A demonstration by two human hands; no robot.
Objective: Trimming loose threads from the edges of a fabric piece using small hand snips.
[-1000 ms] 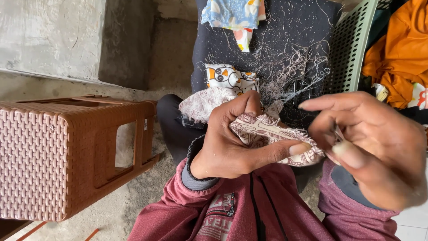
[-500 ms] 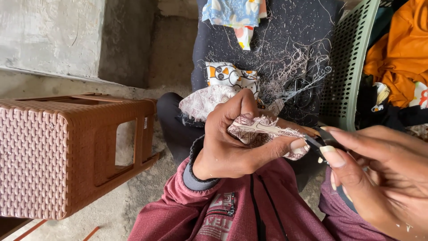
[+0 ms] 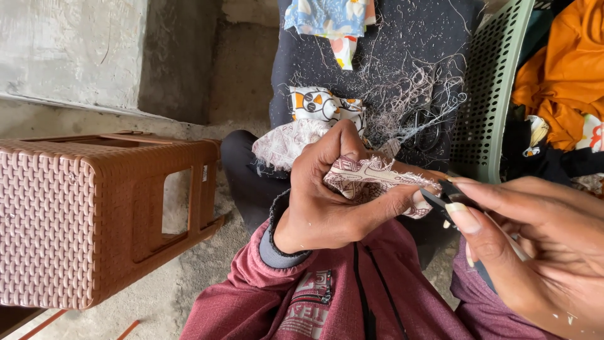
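My left hand (image 3: 333,195) grips a folded scrap of maroon-and-white patterned cloth (image 3: 368,179), thumb on top, over my lap. My right hand (image 3: 535,252) holds a small black thread cutter (image 3: 443,198) whose blades touch the right edge of the cloth, next to my left thumb tip. More of the same cloth (image 3: 283,145) hangs behind my left hand. A heap of loose cut threads (image 3: 412,101) lies on the dark fabric (image 3: 390,56) beyond.
A brown woven-pattern plastic stool (image 3: 94,214) stands on the concrete floor at the left. A green perforated plastic basket (image 3: 491,94) at the right holds orange and other clothes (image 3: 566,75). Printed cloth pieces (image 3: 330,19) lie at the top. A pair of scissors (image 3: 428,129) rests among the threads.
My right hand has dropped lower and to the right, then brought the thread cutter's blades in against the cloth's right edge. My left hand keeps the same hold.
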